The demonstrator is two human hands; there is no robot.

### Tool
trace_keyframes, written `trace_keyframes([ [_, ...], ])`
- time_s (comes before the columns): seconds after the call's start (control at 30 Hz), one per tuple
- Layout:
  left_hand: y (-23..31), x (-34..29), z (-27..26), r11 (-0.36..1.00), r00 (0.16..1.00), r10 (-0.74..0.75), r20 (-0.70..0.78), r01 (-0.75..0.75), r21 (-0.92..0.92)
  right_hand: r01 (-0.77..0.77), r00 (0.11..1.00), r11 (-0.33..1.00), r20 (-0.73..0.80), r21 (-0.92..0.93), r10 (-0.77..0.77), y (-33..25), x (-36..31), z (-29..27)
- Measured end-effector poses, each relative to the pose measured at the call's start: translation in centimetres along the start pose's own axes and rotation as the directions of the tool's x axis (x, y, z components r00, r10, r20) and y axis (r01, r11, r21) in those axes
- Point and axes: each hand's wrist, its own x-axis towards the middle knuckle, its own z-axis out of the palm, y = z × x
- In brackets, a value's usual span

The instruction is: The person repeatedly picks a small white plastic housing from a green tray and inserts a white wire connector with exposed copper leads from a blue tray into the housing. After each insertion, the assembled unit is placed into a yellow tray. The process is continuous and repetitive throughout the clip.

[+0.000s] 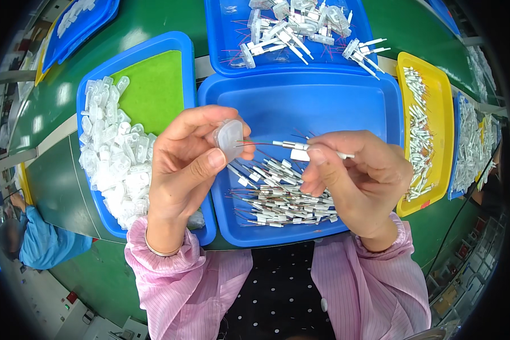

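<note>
Between the thumb and fingers of my left hand [190,158] is a translucent plastic housing [230,140], its flat face turned toward the right. My right hand [357,175] pinches a white connector with thin wires [292,145]. Its fine red and dark wire ends reach the face of the housing; whether they enter it I cannot tell. Both hands are above a blue tray [300,99], where many similar white wired connectors [283,198] lie in a heap. At the left, a blue tray with a green lining [158,85] holds a pile of clear plastic housings [116,158].
Behind, another blue tray [221,34] carries housings with white connectors fitted [289,28]. A yellow tray [445,113] of small white wired parts stands at the right, beside a tray of clear pieces [467,141]. A person's blue sleeve [51,241] shows at far left.
</note>
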Motion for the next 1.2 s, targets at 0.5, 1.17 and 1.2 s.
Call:
trace_keyframes([
  [0.5, -0.1, 0.0, 0.4, 0.979, 0.998, 0.061, -0.033, -0.053, 0.196, 0.419, 0.907, 0.852, 0.177, -0.314, -0.381, 0.0, 0.0, -0.3],
  [1.17, -1.7, -0.3, 0.8, 0.822, 0.971, 0.195, 0.138, -0.238, 0.518, 0.417, 0.907, 0.854, 0.197, -0.310, -0.371, 1.8, 0.2, 0.5],
  [1.2, -1.9, -0.4, 1.0, 0.844, 0.974, 0.197, 0.110, -0.225, 0.487, 0.432, 0.901, 0.846, 0.191, -0.314, -0.389, 1.9, 0.0, 0.5],
])
